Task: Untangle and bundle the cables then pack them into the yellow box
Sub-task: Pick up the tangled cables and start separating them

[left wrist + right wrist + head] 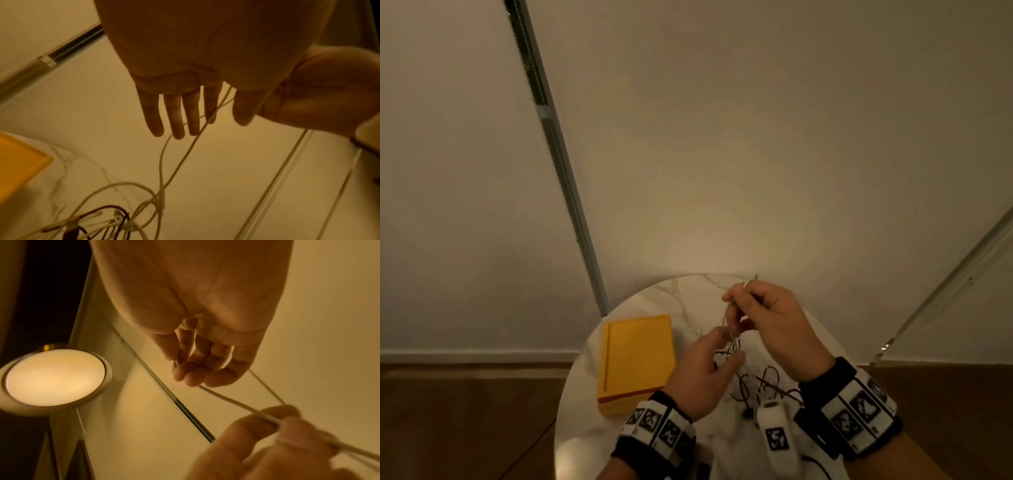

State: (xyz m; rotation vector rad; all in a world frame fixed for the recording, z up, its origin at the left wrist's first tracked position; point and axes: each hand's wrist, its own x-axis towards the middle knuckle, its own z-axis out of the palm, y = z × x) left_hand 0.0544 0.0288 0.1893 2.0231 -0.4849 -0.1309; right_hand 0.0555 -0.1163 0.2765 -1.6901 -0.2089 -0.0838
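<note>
A yellow box [633,359] [18,162] lies on the left of the round marble table [654,301]. White and dark cables lie tangled [756,380] [102,224] on the table under my hands. My right hand [767,318] [205,369] is raised over the far side, its fingers curled round a loop of white cable [232,400] [180,162]. My left hand [709,363] [180,113] is just below it with straight fingers. The white cable runs through the gap between its forefinger and thumb.
The table stands against a pale wall, its far edge close behind my right hand. A metal rail [558,154] climbs the wall at left, another [945,291] at right. A lit round lamp [55,378] shows overhead. Wooden floor [465,411] surrounds the table.
</note>
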